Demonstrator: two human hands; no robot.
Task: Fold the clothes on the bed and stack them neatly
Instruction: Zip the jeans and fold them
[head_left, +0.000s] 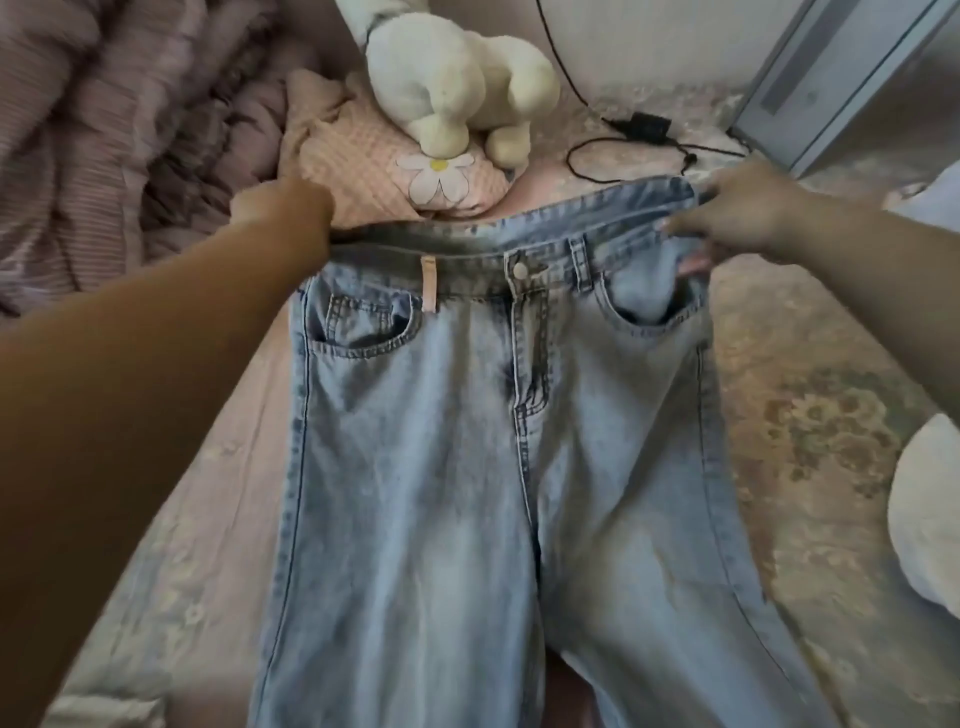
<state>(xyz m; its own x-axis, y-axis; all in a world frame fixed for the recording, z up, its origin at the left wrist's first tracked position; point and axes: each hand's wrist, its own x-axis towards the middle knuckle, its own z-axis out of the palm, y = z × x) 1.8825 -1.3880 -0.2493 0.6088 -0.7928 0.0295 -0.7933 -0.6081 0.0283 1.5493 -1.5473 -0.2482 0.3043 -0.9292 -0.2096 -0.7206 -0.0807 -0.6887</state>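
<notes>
Pale denim: one pair of jeans (467, 441), front up, stretched by the waistband over the bed (810, 415), legs running toward us. Our left hand (296, 208) and right hand (737, 213) each hold a waistband corner, grip closed on cloth, we judge to pull it flat for folding. Beyond: pink garment (353, 166), plush toy (457, 78), black cable (623, 150).

Light blue jeans (467, 441) lie front-up in the middle, with the waist at 12 o'clock and the legs running down to 6 o'clock. The left hand (296, 208) holds the waist at 10 o'clock. The right hand (737, 218) pinches it at 2 o'clock. A white stuffed toy (457, 78) sits on a pink cloth (363, 156) at 12 o'clock.
</notes>
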